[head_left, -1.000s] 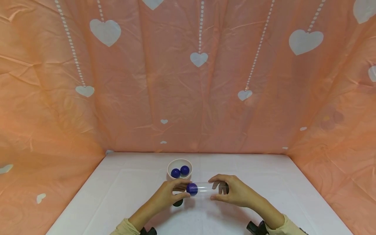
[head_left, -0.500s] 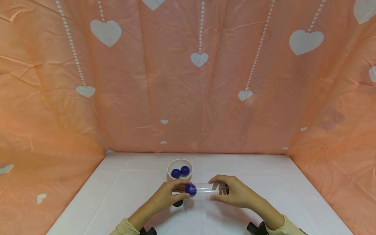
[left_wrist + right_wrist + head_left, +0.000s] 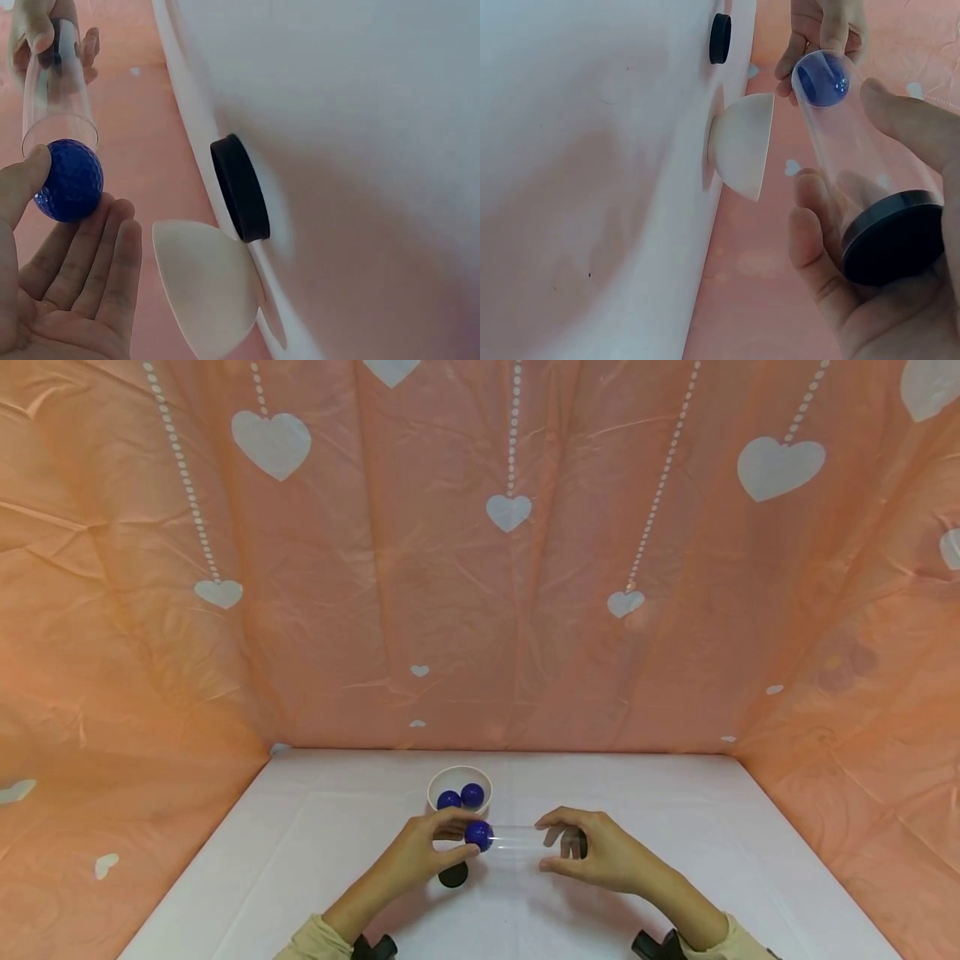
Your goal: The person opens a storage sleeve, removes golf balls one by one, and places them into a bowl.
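A clear plastic tube [image 3: 517, 838] lies level above the white table [image 3: 300, 860], with a black cap [image 3: 892, 244] on its right end. My right hand [image 3: 558, 845] grips that capped end, thumb and fingers curled round the tube [image 3: 862, 172]. My left hand [image 3: 459, 839] pinches a dark blue ball [image 3: 477, 835] right at the tube's open left mouth. The left wrist view shows the ball [image 3: 69, 180] between thumb and fingers, touching the tube's [image 3: 56, 97] rim. Seen through the tube, the ball [image 3: 821, 79] fills the mouth.
A white bowl [image 3: 459, 779] just behind the hands holds two more blue balls [image 3: 448, 799] [image 3: 472, 793]. A loose black cap [image 3: 453, 875] lies on the table under my left hand. Pink heart-patterned cloth [image 3: 510, 568] walls the table at the back and both sides.
My left hand and the blue ball have shifted slightly left and up at the tube's mouth. More of the black cap on the table shows. The right hand has barely moved.
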`<state>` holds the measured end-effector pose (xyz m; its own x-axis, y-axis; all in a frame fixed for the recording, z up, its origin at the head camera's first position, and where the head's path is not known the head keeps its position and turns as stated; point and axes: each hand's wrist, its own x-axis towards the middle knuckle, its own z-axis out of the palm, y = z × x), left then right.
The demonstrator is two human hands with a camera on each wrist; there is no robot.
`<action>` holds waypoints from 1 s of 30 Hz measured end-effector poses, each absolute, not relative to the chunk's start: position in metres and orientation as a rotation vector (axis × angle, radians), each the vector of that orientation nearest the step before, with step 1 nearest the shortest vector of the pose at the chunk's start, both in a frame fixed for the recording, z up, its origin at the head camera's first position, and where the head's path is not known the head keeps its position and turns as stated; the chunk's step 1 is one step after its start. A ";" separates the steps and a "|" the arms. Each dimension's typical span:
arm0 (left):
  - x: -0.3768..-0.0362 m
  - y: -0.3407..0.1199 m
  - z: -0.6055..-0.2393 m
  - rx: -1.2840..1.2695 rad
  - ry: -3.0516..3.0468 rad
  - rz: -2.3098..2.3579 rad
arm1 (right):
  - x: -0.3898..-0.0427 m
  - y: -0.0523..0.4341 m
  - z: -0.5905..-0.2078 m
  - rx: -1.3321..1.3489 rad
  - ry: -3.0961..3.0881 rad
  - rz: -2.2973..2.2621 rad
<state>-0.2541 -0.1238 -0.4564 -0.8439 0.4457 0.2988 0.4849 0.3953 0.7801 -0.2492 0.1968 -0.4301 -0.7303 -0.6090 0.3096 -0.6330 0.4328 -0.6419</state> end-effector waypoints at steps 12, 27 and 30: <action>-0.263 -0.128 -0.453 -0.789 -2.598 -1.380 | -0.248 0.201 -0.433 1.111 -2.645 1.222; -0.276 -0.128 -0.449 -0.764 -2.522 -1.265 | -0.244 0.206 -0.433 1.100 -2.673 1.275; -0.280 -0.127 -0.449 -0.767 -2.510 -1.224 | -0.242 0.206 -0.432 1.100 -2.667 1.297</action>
